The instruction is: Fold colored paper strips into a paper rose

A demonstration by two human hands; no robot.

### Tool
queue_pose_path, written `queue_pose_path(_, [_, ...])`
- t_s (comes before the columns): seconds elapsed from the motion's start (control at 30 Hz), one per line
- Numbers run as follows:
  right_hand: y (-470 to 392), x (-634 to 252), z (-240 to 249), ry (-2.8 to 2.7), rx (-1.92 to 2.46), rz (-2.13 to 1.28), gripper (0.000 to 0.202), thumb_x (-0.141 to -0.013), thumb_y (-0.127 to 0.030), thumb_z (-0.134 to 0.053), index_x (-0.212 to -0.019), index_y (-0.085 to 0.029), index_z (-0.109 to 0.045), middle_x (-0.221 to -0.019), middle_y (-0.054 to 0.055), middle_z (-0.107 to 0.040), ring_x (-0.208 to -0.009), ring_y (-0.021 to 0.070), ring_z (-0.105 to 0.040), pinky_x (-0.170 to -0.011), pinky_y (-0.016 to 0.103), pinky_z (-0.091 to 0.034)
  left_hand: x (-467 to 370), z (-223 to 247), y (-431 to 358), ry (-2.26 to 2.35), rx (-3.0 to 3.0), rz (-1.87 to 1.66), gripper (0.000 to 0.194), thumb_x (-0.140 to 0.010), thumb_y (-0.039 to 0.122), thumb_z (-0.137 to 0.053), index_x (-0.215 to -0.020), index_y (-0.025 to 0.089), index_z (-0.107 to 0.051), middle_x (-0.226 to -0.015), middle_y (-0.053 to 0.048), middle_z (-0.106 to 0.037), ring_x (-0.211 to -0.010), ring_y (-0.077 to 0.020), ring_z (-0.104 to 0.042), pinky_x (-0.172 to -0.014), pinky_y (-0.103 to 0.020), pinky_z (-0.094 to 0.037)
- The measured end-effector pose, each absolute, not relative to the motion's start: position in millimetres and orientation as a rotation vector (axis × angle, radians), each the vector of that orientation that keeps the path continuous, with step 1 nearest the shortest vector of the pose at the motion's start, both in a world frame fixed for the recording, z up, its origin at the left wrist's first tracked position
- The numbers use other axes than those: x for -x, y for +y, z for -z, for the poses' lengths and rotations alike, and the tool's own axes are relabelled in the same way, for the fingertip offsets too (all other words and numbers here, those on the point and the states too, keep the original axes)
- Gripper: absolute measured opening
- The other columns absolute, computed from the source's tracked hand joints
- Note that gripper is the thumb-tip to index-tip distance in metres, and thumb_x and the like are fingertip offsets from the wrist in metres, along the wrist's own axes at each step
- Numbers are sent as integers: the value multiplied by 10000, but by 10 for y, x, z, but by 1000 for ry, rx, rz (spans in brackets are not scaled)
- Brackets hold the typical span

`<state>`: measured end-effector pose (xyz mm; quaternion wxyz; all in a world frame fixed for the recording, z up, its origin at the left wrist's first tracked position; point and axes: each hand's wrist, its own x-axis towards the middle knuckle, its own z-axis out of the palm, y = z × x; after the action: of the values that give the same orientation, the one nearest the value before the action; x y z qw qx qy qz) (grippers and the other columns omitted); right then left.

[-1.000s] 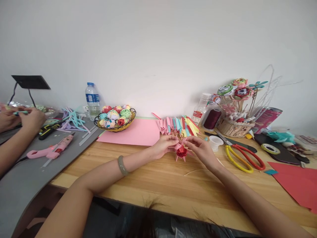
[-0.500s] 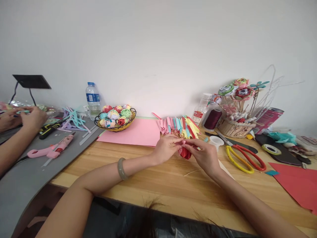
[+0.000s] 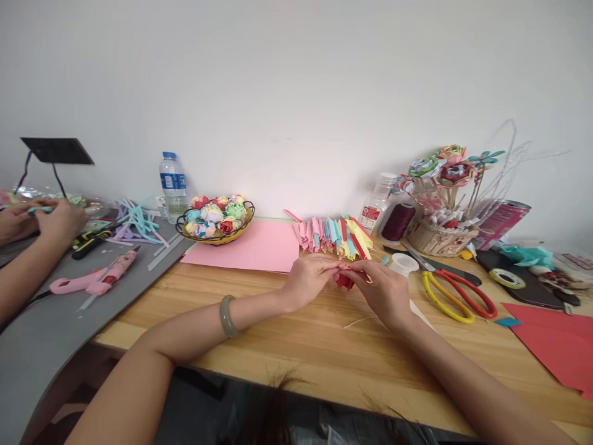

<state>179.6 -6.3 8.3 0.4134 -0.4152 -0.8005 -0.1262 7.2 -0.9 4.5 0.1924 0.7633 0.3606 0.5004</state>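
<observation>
A small red and pink folded paper flower (image 3: 343, 282) is pinched between my two hands, just above the wooden table (image 3: 278, 334). My left hand (image 3: 309, 279) grips its top from the left with thumb and fingertips. From the right, the fingers of my right hand (image 3: 380, 285) close on the same paper and hide part of it. Behind my hands lies a row of folded paper strips (image 3: 333, 237) in pink, blue, red and yellow. A thin thread (image 3: 360, 321) rests on the wood below the flower.
Pink paper sheets (image 3: 264, 247) lie under a basket of paper flowers (image 3: 215, 240). Scissors (image 3: 451, 290), a white cup (image 3: 404, 264), a thread spool (image 3: 398, 222) and red paper (image 3: 556, 340) stand or lie to the right. At left are a glue gun (image 3: 95, 281) and a co-worker's hands (image 3: 60, 219).
My fingertips have pressed closer together over the paper flower, and less of its red part shows. The rest of the table looks the same.
</observation>
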Motion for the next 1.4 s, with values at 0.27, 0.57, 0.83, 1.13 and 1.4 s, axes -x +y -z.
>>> queue_pose_path(0.27, [-99, -1816, -194, -2116, 880, 391, 122, -832, -248, -520, -760, -212, -612, -764, 25, -683, -657, 127, -614, -591, 231, -441, -84, -41, -23, 917, -2017, -1475, 182, -770, 227, -562, -912, 183, -668, -970, -65, -656, -956, -156, -584, -891, -323, -466])
queue_pose_path(0.57, [-26, -1871, -98, -2124, 726, 373, 96, -820, -177, -524, -883, -216, -586, -829, 55, -600, -708, 131, -592, -623, 245, -477, -89, -90, -49, 922, -2006, -1512, 148, -765, 289, -572, -829, 170, -633, -874, -47, -653, -890, -145, -581, -854, -310, -445])
queue_pose_path(0.83, [-28, -1932, -73, -2237, 727, 422, 215, -832, -125, -456, -954, -244, -588, -893, 56, -612, -728, 132, -603, -598, 226, -473, -58, -87, -26, 901, -2256, -1555, 141, -797, 253, -528, -855, 192, -641, -885, -60, -625, -880, -154, -558, -831, -334, -444])
queue_pose_path(1.13, [-23, -1947, -60, -2222, 738, 410, 217, -837, -151, -451, -971, -251, -589, -895, 57, -627, -713, 134, -608, -619, 238, -484, -35, -125, -46, 835, -2395, -1603, 141, -797, 262, -527, -825, 219, -658, -840, -45, -673, -868, -159, -562, -806, -337, -461])
queue_pose_path(1.4, [-28, -1947, -68, -2243, 711, 382, 218, -833, -131, -460, -980, -245, -575, -901, 58, -623, -735, 135, -606, -636, 241, -485, -32, -138, -49, 866, -2434, -1634, 120, -792, 254, -536, -806, 197, -640, -790, -48, -658, -827, -153, -558, -770, -317, -461])
